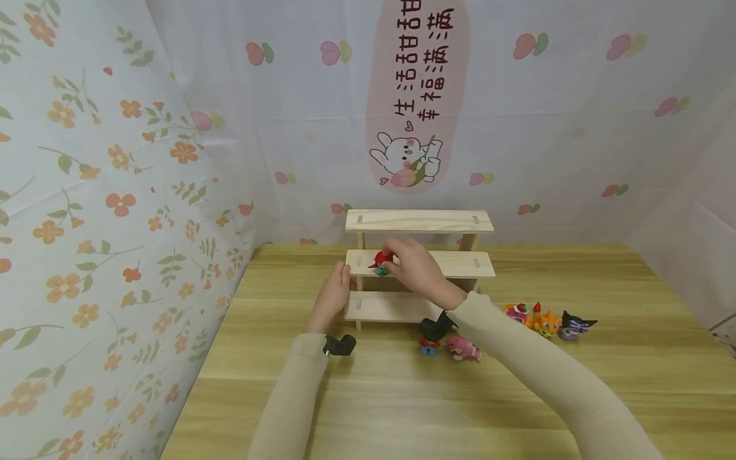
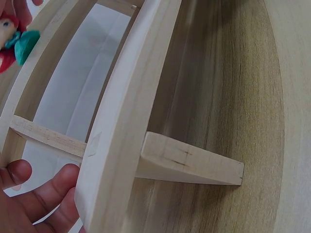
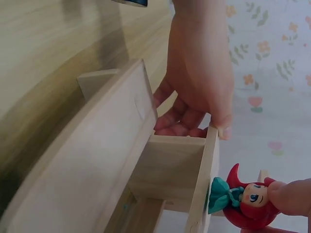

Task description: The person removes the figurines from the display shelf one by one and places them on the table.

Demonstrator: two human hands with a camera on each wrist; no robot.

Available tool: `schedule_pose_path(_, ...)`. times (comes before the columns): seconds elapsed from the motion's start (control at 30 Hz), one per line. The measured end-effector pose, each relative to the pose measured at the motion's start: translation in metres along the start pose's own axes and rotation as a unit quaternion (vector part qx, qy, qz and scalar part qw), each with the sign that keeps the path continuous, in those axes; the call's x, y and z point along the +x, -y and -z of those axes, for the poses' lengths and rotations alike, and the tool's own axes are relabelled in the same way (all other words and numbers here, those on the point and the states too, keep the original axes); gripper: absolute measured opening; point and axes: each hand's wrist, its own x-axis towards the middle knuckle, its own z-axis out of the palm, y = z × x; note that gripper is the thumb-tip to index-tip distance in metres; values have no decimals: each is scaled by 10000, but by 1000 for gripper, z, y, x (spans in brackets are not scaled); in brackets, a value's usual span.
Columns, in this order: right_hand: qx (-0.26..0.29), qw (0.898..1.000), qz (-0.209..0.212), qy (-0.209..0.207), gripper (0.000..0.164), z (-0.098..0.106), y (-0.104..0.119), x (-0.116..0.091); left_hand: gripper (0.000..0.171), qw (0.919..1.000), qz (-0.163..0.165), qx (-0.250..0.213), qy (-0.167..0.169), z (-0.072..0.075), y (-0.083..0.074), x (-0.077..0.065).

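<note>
A three-tier wooden shelf [image 1: 420,220] stands on the table before me. My left hand [image 1: 332,297] holds its left end, the thumb on the edge of the middle tier and the fingers against the end of the shelf in the right wrist view. With thumb and fingers, my right hand [image 1: 418,268] pinches a small red-haired figurine [image 3: 248,201] by its head. The figurine has a teal skirt and is upright over the left part of the middle tier, its base at the board. Part of the same figurine [image 2: 24,46] shows in the left wrist view.
In front of the shelf are a figurine in red and blue [image 1: 429,347], its top overlapped by a black wrist camera, and a pink figurine [image 1: 462,348]. To the right stand an orange figurine [image 1: 546,323], a black-and-purple one [image 1: 574,326] and a pink-and-red one [image 1: 519,314], partly behind my sleeve.
</note>
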Motion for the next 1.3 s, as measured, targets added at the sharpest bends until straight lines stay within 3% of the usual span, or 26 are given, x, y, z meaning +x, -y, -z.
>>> schedule_pose_path(0.27, 11, 10000, 18, 45, 15, 6, 5, -17, 37, 9998, -192, -10, -3, 4, -2, -4)
schedule_pose_path(0.53, -151, 9996, 247, 59, 17, 10, 15, -33, 29, 9999, 63, 31, 82, 3, -3, -2)
schedule_pose_path(0.9, -173, 9990, 261, 330, 19, 12, 23, -53, 28, 9999, 139, -35, 62, 2, -5, -5)
schedule_pose_path(1.3, -159, 9969, 639, 433, 23, -1, 18, -85, 29, 10000, 11, -11, 68, 1, -3, -1)
